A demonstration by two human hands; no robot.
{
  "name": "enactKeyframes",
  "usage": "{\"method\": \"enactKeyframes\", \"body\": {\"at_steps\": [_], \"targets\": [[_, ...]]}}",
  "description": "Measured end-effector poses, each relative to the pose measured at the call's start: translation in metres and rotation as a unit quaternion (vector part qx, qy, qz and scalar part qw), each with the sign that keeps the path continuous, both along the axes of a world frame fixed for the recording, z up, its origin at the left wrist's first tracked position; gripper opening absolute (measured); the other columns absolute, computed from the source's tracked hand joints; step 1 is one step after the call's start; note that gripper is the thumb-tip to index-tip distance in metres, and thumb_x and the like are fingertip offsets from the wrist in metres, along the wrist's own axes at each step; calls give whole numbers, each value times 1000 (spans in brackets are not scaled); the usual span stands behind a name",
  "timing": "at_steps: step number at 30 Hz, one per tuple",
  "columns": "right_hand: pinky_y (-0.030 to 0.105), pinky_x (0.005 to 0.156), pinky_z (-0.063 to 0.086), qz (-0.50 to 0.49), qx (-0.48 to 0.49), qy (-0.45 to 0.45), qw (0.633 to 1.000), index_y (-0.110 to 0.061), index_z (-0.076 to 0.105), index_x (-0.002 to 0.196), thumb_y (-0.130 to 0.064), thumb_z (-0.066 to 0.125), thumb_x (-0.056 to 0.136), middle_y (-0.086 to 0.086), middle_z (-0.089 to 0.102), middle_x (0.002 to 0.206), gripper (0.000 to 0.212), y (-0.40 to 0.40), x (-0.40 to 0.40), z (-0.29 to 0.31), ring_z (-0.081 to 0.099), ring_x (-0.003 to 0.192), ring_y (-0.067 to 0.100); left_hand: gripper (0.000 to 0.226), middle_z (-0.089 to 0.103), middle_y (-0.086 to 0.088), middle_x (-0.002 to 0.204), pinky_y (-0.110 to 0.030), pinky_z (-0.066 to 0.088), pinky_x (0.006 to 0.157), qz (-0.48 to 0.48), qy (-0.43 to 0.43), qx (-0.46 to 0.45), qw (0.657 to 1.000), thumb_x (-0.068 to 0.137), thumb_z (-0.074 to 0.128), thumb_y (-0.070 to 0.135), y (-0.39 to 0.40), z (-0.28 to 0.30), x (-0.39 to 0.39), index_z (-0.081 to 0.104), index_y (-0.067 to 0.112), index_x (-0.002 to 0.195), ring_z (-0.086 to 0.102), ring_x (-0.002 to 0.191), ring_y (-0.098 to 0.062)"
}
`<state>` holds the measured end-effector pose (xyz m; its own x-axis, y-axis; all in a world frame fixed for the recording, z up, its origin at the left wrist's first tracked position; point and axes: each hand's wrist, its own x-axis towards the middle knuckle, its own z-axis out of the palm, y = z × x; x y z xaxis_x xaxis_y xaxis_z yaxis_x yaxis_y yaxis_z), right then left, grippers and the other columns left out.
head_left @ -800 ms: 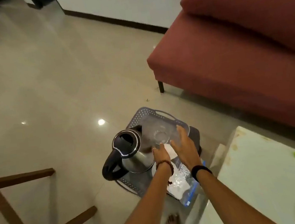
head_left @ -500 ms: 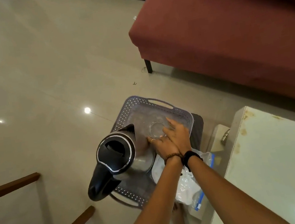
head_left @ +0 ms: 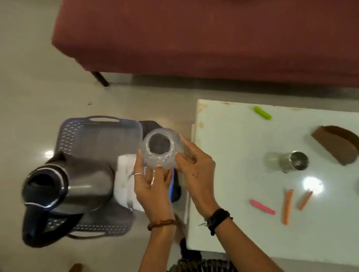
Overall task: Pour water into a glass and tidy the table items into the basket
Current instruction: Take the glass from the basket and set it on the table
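From the head view, I've got both hands wrapped around a clear glass jar (head_left: 161,150) at centre frame: left hand (head_left: 152,185) cupping its near-left side, right hand (head_left: 197,169) closed on its right side, mouth facing up at me and, as far as I can tell, empty. It hangs in the air just above the right edge of the grey basket (head_left: 96,132), between the basket and the white desk (head_left: 264,227). I'd call this the fetch-the-vessel step, pouring not begun. Left of centre, the steel kettle (head_left: 67,190) sits in the basket with its lid open, dark handle pointing lower left, and crumpled white bags (head_left: 126,183) lie beside it. Next move, as I judge it: set the jar down upright on a bare part of the desk, free one hand, then go for the kettle handle. Over on the right, the desk carries a small glass with a metal cup (head_left: 286,161), a brown cardboard holder (head_left: 339,146), a green stick (head_left: 262,112), a pink one (head_left: 262,207) and two orange ones (head_left: 287,206); those await tidying. The desk's near corner sits right by my right wrist, and the maroon sofa (head_left: 206,30) fills the top of the frame, well clear.
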<state>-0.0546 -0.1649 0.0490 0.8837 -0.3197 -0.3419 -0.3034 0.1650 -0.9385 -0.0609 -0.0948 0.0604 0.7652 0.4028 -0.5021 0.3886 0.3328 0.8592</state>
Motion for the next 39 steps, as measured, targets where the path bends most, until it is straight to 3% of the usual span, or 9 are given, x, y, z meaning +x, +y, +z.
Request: {"method": "enactKeyframes", "body": {"at_steps": [3,7,10,14,17,23,28,33,39], "targets": [[45,91,52,-54,-3,19,998,-21,63,118,-12,60,85,-3,69,115,35,-73,-55,21,63,107,15,49,66,2,99,-19,57,63,-18,34,-74,996,84,51,-9,-68,17,-40,53,28,117,63,87,-14],[35,83,56,-107,15,65,992,-21,61,120,-9,59,87,-9,69,112,36,-164,-124,25,64,104,15,44,65,-5,97,-20,58,61,-45,129,-159,978,82,54,-10,-158,19,-94,58,24,109,63,86,-18],[32,77,58,-152,18,99,983,-14,60,122,-5,57,87,0,69,113,36,-225,-168,16,66,100,14,41,63,-15,102,-22,58,54,-54,206,-209,955,79,54,-13,-217,10,-130,60,18,107,63,81,-25],[26,71,58,-186,-1,133,973,-12,61,119,-1,53,87,6,68,113,35,-292,-218,-9,65,98,11,43,52,-21,115,-27,59,54,-107,274,-214,932,78,48,-18,-284,-14,-166,56,10,110,60,85,-33],[23,68,58,-224,27,155,962,-11,62,118,1,52,85,8,67,114,36,-329,-246,-34,64,101,14,45,47,-21,123,-30,58,52,-145,308,-205,918,77,46,-22,-322,-36,-182,52,8,110,59,78,-30],[23,69,58,-277,74,190,939,-8,60,118,3,50,86,12,63,117,35,-372,-280,-85,62,99,19,56,38,-26,136,-31,56,47,-197,355,-150,902,77,38,-26,-378,-88,-203,49,7,122,49,104,-42],[28,72,55,-287,88,197,933,-7,56,117,5,47,87,15,59,121,33,-390,-287,-113,59,106,26,58,40,-26,135,-33,57,57,-233,366,-112,894,78,38,-25,-398,-117,-209,48,10,123,49,103,-38],[30,77,54,-281,90,195,935,-5,53,120,6,46,89,17,56,125,34,-391,-286,-125,56,109,27,59,39,-26,136,-45,51,85,-254,366,-81,892,78,38,-25,-402,-135,-207,47,12,123,47,119,-43],[34,83,52,-267,81,199,939,-6,50,123,4,45,90,16,53,129,35,-385,-282,-132,52,118,30,61,47,-26,128,-44,48,88,-285,359,-95,884,81,37,-23,-398,-142,-201,40,13,130,51,108,-35]]}}
